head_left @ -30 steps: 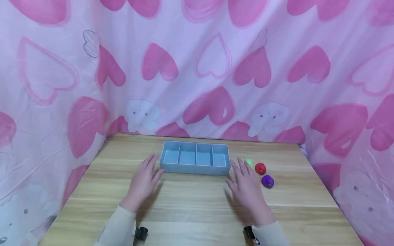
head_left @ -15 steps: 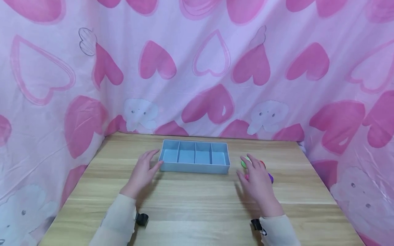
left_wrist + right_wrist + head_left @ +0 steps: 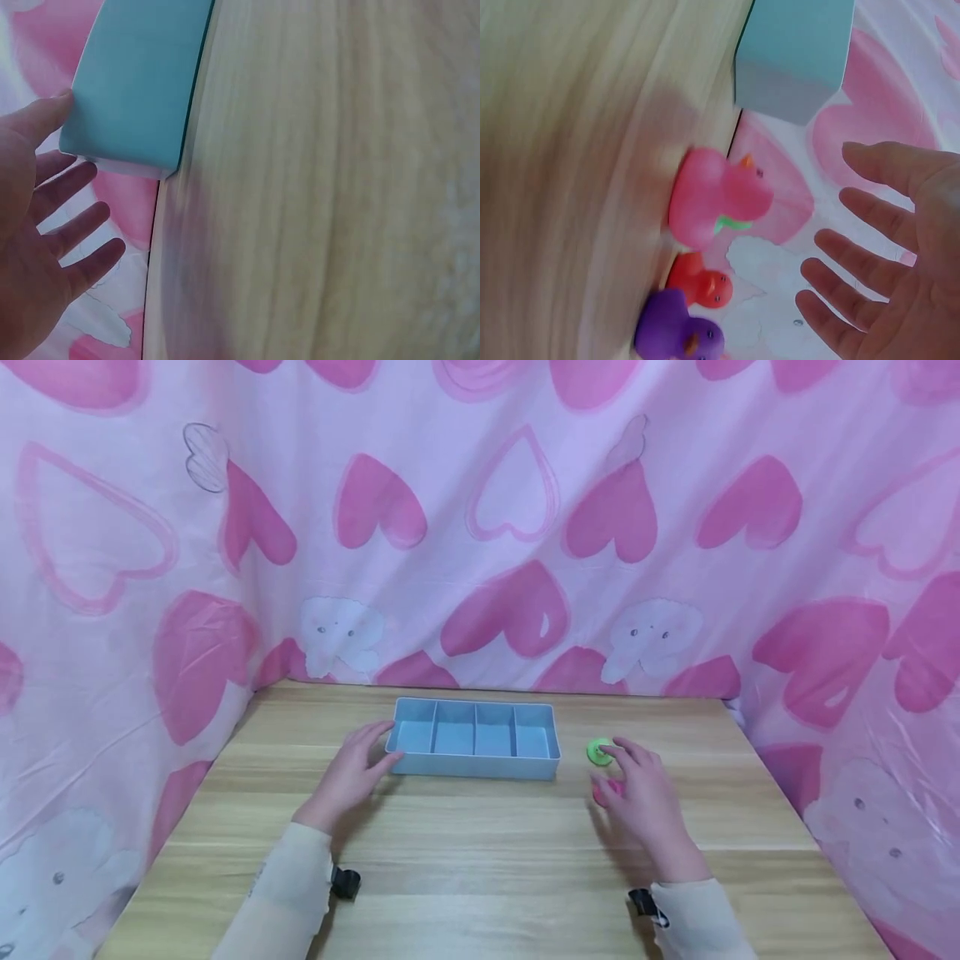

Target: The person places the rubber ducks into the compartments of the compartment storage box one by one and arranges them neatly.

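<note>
A light blue box with several compartments in a row sits on the table. At its left end is my left hand; in the left wrist view the thumb and a fingertip touch the box, the other fingers spread. Above some small rubber ducks hovers my right hand, fingers apart and holding nothing. A green duck and a pink duck show beside its fingertips. My right hand hides the red duck and purple duck in the head view; both appear in the right wrist view.
The wooden table extends in front of the box. A pink curtain with hearts and elephants hangs behind the table and along both sides.
My right hand has moved right, away from the box's right end to above the ducks, covering the red and purple ones. My left hand has shifted slightly onto the box's left end.
</note>
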### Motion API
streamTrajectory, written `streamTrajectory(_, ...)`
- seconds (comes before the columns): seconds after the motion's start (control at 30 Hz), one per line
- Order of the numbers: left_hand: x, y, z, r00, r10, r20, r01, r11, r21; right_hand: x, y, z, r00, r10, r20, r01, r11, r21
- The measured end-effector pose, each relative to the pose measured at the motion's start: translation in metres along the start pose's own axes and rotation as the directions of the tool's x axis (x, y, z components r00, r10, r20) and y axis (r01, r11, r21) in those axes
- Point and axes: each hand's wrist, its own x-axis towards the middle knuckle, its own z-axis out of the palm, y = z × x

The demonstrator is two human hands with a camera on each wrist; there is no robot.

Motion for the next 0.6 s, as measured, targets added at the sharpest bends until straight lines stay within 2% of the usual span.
streamTrajectory(0.27,0.001,-0.003,0.000,1.000,0.005,-0.001,-0.005,1.000,-0.022,-0.003,0.011,-0.011,0.996,0.057,0.062,-0.056,0.998,-0.019)
streamTrajectory(0.47,0.000,-0.003,0.001,1.000,0.001,-0.005,-0.001,1.000,-0.008,-0.007,0.013,-0.005,0.986,0.110,0.123,-0.108,0.994,-0.024)
streamTrajectory(0.6,0.001,-0.004,0.002,1.000,0.006,-0.011,-0.006,1.000,0.006,-0.007,0.009,0.001,0.970,0.172,0.170,-0.175,0.985,0.003)
